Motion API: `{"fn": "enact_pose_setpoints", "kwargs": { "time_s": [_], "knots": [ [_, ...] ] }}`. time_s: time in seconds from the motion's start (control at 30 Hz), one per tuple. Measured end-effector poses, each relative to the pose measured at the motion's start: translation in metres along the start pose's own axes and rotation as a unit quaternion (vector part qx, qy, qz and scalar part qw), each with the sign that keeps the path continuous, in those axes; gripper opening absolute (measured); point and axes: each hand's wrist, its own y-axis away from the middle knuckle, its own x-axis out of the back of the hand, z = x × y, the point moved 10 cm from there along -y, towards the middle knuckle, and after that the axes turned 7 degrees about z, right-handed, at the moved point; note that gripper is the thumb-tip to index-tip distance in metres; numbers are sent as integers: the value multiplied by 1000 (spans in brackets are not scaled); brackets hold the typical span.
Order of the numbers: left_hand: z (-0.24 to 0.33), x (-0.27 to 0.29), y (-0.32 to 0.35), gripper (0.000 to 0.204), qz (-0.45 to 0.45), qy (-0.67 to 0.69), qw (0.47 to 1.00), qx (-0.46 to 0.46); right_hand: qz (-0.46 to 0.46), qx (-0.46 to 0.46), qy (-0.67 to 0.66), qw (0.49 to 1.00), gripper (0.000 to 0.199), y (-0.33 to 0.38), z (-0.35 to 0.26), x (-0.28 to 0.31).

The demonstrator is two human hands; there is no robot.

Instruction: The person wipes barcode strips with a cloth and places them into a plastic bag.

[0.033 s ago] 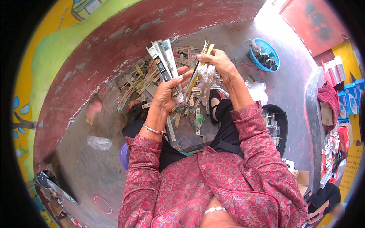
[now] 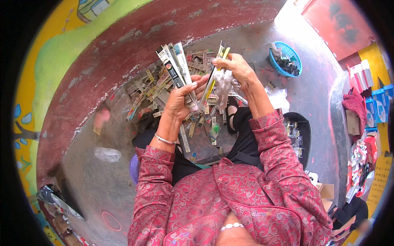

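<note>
Strips [image 2: 175, 73] sit gripped in the left hand [image 2: 179, 100]; right hand [image 2: 238, 69] pinches a yellow-edged bunch [image 2: 212, 85], pale hard-to-make-out stuff [image 2: 223, 85] dangling under it. Hands kinda block the pile [image 2: 152, 84] beyond.

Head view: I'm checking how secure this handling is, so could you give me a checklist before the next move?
1. Left hand gripping its strip bundle: ok, thumb lies across it.
2. Right hand gripping the yellow strip: ok, pinched near its upper end.
3. Lower ends of both hands' strips apart: cannot tell; they converge in view.
4. Pale bundle held securely: cannot tell; it hangs below the right hand.
5. Floor strips in order: not ok, scattered.
</note>
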Motion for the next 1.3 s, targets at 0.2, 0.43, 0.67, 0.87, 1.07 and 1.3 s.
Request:
{"fn": "enact_pose_setpoints", "kwargs": {
  "time_s": [0.2,0.43,0.67,0.87,1.07,1.3],
  "knots": [
    [-16,-18,8,27,-78,-94,992,43,-17,16,51,998,30,-14,26,-18],
    [-9,-7,5,22,-3,-237,971,22,38,59,194,978,25,-9,11,-8],
    [-2,-4,1,16,9,-252,968,-6,29,55,123,991,26,-9,8,-7],
    [1,5,1,20,36,-157,987,11,144,59,129,979,40,-11,-8,35],
    [-1,12,-2,22,71,-187,980,3,90,194,134,968,22,15,-40,-7],
    [-5,7,-1,25,48,-208,977,-6,-49,64,23,996,12,0,-3,-28]
  ]
}}
